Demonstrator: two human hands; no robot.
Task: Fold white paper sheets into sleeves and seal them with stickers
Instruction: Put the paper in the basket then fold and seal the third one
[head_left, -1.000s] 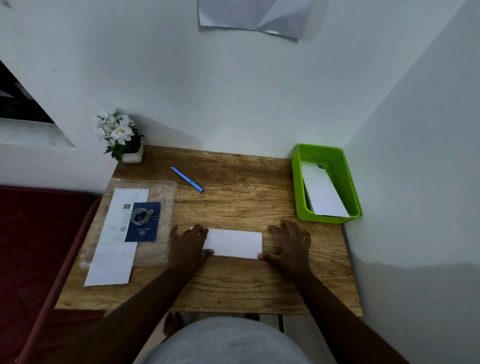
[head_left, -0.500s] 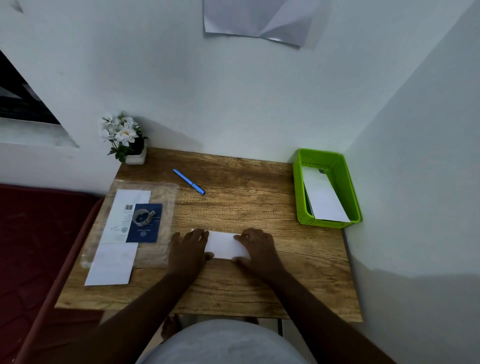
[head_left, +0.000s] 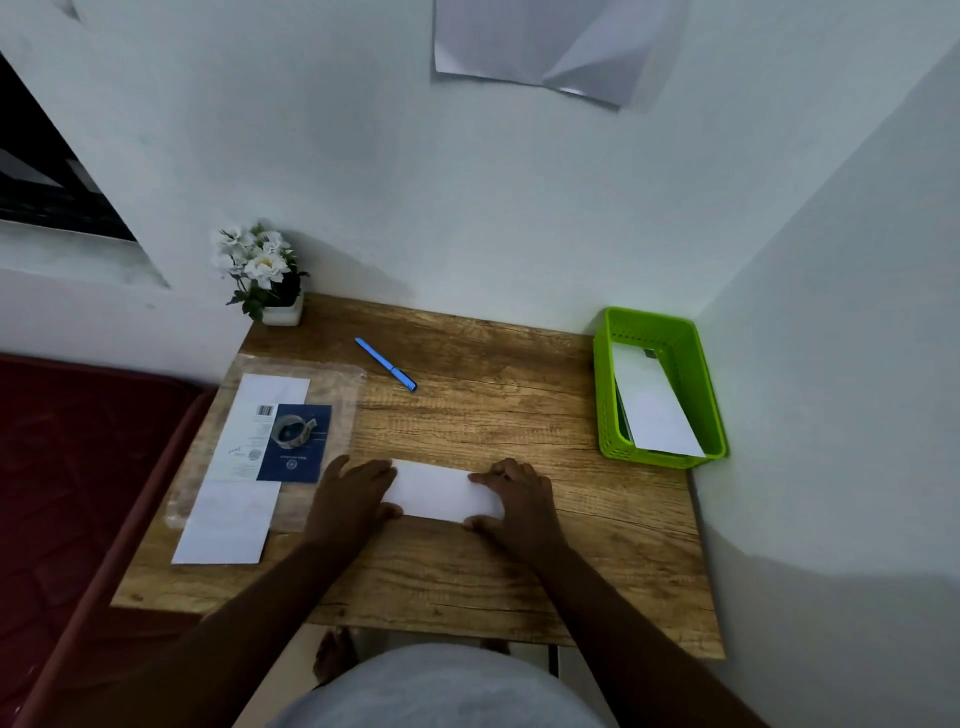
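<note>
A folded white paper strip (head_left: 439, 491) lies flat on the wooden table (head_left: 467, 426), near its front middle. My left hand (head_left: 353, 496) presses down on the strip's left end with fingers spread. My right hand (head_left: 519, 499) lies flat over the right end, thumb at the near edge. To the left, a clear plastic sleeve (head_left: 343, 384) holds a white printed sheet and a dark blue sticker sheet (head_left: 296, 444) with a tape roll on it. A plain white sheet (head_left: 228, 519) lies at its near end.
A green plastic basket (head_left: 605, 395) with white folded paper inside stands at the table's right edge against the wall. A blue pen (head_left: 385, 364) lies at the back middle. A small pot of white flowers (head_left: 262, 275) sits in the back left corner. A dark red mattress borders the left.
My right hand slid left along the strip from its right end, then moved part of the way back to the right. My left hand stayed on the left end.
</note>
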